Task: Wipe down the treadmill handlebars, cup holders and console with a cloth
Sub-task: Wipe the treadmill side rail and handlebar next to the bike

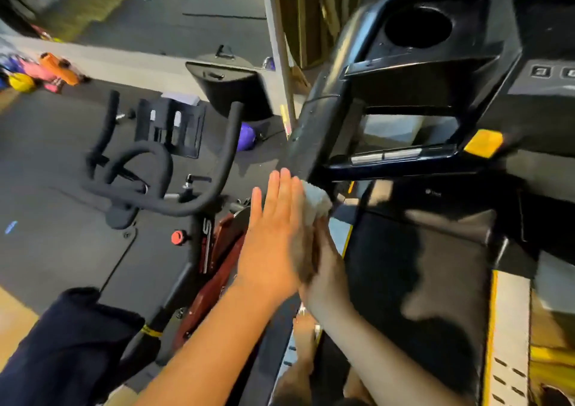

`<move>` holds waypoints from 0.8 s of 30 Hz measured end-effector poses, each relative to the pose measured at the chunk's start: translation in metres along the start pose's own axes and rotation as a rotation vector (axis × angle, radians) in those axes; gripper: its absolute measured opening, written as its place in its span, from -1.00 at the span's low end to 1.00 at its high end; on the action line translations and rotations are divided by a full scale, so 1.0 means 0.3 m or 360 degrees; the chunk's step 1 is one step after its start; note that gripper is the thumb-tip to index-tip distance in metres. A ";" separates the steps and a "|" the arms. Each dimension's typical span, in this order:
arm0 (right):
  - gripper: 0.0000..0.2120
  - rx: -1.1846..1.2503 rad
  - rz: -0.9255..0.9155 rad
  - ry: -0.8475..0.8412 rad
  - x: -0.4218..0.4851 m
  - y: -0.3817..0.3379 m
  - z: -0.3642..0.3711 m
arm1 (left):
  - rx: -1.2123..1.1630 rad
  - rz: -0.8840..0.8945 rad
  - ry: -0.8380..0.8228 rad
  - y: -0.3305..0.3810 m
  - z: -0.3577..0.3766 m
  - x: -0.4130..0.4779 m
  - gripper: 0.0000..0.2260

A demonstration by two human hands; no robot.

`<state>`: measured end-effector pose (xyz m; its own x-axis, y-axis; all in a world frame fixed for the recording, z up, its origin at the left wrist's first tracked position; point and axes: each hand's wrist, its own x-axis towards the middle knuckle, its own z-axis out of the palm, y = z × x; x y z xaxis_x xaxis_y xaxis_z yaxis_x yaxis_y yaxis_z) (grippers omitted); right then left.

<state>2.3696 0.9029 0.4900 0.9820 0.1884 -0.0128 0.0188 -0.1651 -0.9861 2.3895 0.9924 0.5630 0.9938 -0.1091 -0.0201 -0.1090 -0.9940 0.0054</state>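
Observation:
A pale grey cloth (pixel 315 198) is pressed between my two palms around the lower end of the treadmill's black left handlebar (pixel 306 144). My left hand (pixel 273 234) lies flat with fingers straight on the handlebar's outer side. My right hand (pixel 325 268) is on the inner side, mostly hidden behind the left hand and cloth. Up the handlebar sits the black console (pixel 485 72) with a round cup holder (pixel 418 27) and a few buttons (pixel 541 72) at the far right.
A black spin bike (pixel 149 184) with curved handlebars and a red frame stands close on the left. The treadmill belt (pixel 413 281) with yellow-edged side rails runs below the console. A grey pillar (pixel 278 50) rises behind the handlebar. Coloured kettlebells (pixel 46 72) lie far left.

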 end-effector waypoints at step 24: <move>-0.61 -0.0050 0.0070 -0.0179 0.164 0.067 -0.144 | 0.1055 0.0198 -0.0272 0.149 0.013 0.041 -0.35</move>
<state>2.4265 0.8672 0.4767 0.9548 0.2875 -0.0762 -0.0162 -0.2056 -0.9785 2.3968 0.9466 0.5591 0.9618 -0.1673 -0.2166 -0.2657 -0.7605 -0.5925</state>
